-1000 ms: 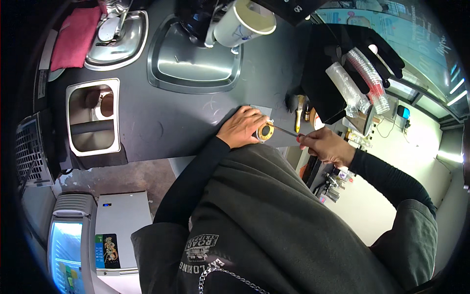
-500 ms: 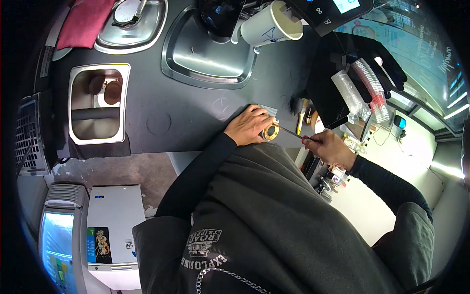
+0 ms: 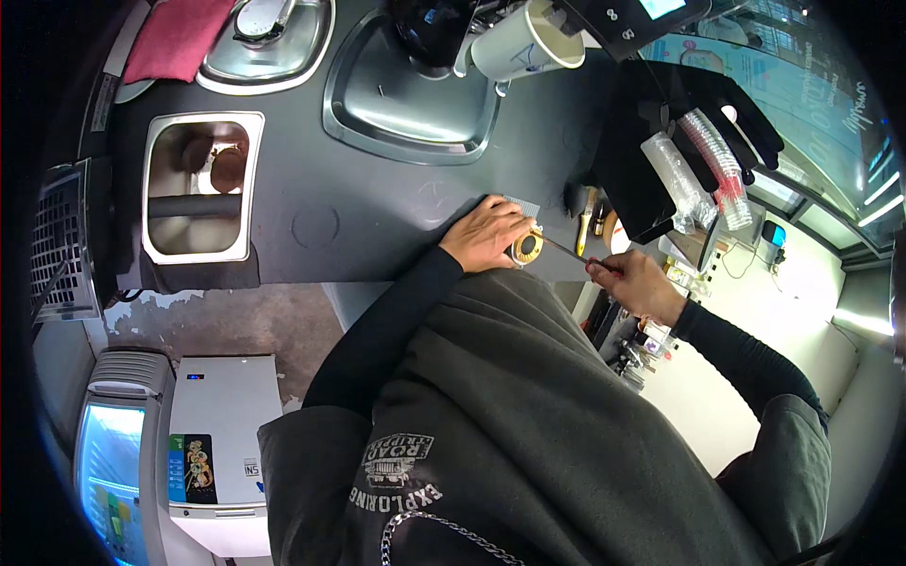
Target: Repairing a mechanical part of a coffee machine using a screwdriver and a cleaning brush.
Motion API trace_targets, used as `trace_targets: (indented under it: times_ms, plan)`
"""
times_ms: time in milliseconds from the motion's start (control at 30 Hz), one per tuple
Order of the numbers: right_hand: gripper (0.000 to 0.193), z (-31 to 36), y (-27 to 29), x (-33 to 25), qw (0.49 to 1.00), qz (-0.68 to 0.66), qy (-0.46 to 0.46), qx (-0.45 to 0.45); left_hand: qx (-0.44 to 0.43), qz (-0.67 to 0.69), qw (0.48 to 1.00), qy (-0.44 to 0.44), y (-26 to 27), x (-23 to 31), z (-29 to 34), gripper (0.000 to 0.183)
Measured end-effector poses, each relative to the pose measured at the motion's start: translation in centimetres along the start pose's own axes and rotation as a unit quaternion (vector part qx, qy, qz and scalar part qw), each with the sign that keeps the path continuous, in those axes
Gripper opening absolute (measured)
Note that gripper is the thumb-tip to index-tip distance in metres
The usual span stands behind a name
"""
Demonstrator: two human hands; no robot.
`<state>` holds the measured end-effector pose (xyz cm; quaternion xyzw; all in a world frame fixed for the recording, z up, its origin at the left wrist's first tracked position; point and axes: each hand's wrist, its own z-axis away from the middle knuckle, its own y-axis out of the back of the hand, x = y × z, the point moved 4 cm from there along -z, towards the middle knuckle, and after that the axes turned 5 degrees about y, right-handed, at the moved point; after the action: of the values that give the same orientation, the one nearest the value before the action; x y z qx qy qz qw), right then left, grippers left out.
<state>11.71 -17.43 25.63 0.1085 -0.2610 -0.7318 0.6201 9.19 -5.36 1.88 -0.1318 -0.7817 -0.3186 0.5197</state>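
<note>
My left hand (image 3: 488, 236) presses down on a small metal part at the counter's front edge, its fingers wrapped over the top. The part ends in a round brass-coloured ring (image 3: 528, 248) with a dark centre; most of its body lies hidden under my palm. A small ridged grey piece (image 3: 522, 205) shows just beyond my fingertips. On the right, my right hand (image 3: 644, 286) grips the dark red handle of a screwdriver (image 3: 569, 252). Its thin shaft points left, with the tip at the ring's upper right side. Whether the tip touches the ring I cannot tell.
A brush with a yellow handle (image 3: 584, 223) lies right of the ring. Stacked clear cups (image 3: 714, 170) rest on a black stand. Farther back are a metal tray (image 3: 406, 140) and a white paper tub (image 3: 514, 47). A steel basin (image 3: 154, 184) is set in the counter (image 3: 302, 179) at left.
The view has shifted slightly. Both hands keep their holds, and the screwdriver stays at the ring's right side with little visible movement.
</note>
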Motion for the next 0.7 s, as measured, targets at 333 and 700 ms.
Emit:
trace_targets:
  times_ms: [333, 700]
  plan:
    - [0.043, 0.6, -0.5, -0.3, 0.996, 0.047, 0.061, 0.046, 0.005, -0.024, 1.000, -0.013, 0.2, 0.1, -0.1, 0.078]
    - [0.033, 0.6, -1.0, 0.2, 0.940, 0.248, 0.212, 0.103, 0.002, -0.020, 1.000, -0.013, 0.1, 0.2, 0.1, 0.081]
